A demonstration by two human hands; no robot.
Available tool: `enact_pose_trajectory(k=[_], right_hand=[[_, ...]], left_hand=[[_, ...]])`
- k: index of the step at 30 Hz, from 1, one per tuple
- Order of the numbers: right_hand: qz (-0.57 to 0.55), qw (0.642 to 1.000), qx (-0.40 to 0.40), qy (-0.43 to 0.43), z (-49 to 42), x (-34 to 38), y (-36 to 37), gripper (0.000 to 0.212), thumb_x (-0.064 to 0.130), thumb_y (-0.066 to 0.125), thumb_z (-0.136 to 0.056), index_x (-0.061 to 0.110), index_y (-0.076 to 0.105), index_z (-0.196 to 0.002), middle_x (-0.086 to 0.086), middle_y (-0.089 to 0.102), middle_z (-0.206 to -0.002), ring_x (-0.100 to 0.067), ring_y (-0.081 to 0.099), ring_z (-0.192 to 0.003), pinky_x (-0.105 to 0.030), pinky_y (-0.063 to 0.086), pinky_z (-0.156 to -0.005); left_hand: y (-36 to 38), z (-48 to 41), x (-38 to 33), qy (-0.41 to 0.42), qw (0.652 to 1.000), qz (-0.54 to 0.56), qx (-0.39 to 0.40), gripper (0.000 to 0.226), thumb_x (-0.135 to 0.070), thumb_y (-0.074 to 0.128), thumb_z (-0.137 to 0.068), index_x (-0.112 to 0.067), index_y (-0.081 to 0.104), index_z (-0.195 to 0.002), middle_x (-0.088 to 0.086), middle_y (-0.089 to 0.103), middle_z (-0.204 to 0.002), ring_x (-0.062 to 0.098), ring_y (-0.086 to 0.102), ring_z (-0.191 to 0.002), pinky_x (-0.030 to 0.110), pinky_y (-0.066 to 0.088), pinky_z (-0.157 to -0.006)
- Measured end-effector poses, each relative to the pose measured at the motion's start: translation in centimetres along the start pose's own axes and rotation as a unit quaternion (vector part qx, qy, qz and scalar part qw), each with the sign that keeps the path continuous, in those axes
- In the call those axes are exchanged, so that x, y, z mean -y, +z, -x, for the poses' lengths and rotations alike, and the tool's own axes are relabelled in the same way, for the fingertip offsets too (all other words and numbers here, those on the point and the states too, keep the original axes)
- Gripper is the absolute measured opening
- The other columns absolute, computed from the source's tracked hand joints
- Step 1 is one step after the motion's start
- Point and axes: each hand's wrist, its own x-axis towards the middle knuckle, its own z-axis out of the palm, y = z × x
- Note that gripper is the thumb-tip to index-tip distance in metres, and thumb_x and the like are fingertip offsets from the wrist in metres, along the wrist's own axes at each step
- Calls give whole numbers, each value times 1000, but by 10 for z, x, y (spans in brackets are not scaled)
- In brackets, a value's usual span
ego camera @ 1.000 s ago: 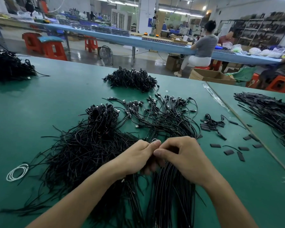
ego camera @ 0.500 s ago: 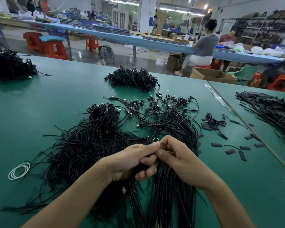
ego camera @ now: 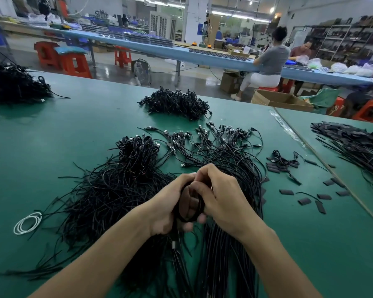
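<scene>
Both hands, left hand (ego camera: pixel 170 203) and right hand (ego camera: pixel 222 198), grip a half-coiled black cable (ego camera: pixel 191 208), seemingly mid-wind; many loose cables (ego camera: pixel 224 151) remain on the tabletop (ego camera: pixel 52 147).

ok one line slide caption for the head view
Left hand and right hand grip a looped thin black cable over loose black cables on a green table.

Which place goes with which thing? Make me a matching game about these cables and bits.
1 white loops
2 cable loop
3 cardboard box
4 flat black pieces

A on the floor beyond the table
B held by left hand and right hand
C on table, right of hands
D on table, far left

Pairs: 1-D, 2-B, 3-A, 4-C
</scene>
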Motion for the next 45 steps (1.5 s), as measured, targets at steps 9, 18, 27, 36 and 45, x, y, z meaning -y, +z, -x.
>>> enact_pose_trajectory(k=[9, 18, 27, 36, 45], right_hand=[[137, 963, 150, 174, 15, -40, 22, 24, 48, 57, -96, 24, 61, -91, 10, 59, -87, -4, 58, -77, -29, 53, -74], [259, 927, 226, 153, 23, -34, 44, 17, 34, 56, -99, 19, 62, -106, 2, 51, -110, -20, 52, -110, -33, 46, -89], [-25, 982, -35, 186, 5, -22, -3, 14, 18, 63, -97, 24, 64, -84, 4, 69, -74, -3, 66, -60, -17, 52, -59], [-242, 966, -18, 92, 2, -2, 4, 19, 3, 60, -96, 13, 77, -100, -4, 77, -97, -22, 74, -91, -39, 59, -84], [-311, 925, 19, 216, 10, 3, 1, 17, 6, 78, -80, 16, 70, -91, 2, 71, -69, -7, 64, -60, -14, 46, -53]], left_hand=[[-42, -13, 9, 127, 969, 28, -212, 61, -61, 48, -95, -22, 54, -48, -6, 31, -46, 6, 23, -34, 14, 20, -31], [-43, -17, 13, 206, 948, 7, -243, 54, -66, 58, -84, -23, 58, -50, -3, 45, -47, 9, 34, -34, 18, 26, -32], [-19, -13, 11, 197, 945, -107, -236, 61, -48, 39, -103, -16, 55, -53, -7, 43, -38, 7, 27, -29, 15, 19, -32], [1, -12, 12, 303, 930, -157, -138, 34, -32, 40, -104, -21, 72, -106, 1, 74, -84, 9, 66, -70, 23, 48, -58], [3, -13, 10, 360, 900, -114, -218, 52, -45, 31, -103, -20, 76, -95, 9, 74, -72, 19, 71, -61, 23, 52, -53]])
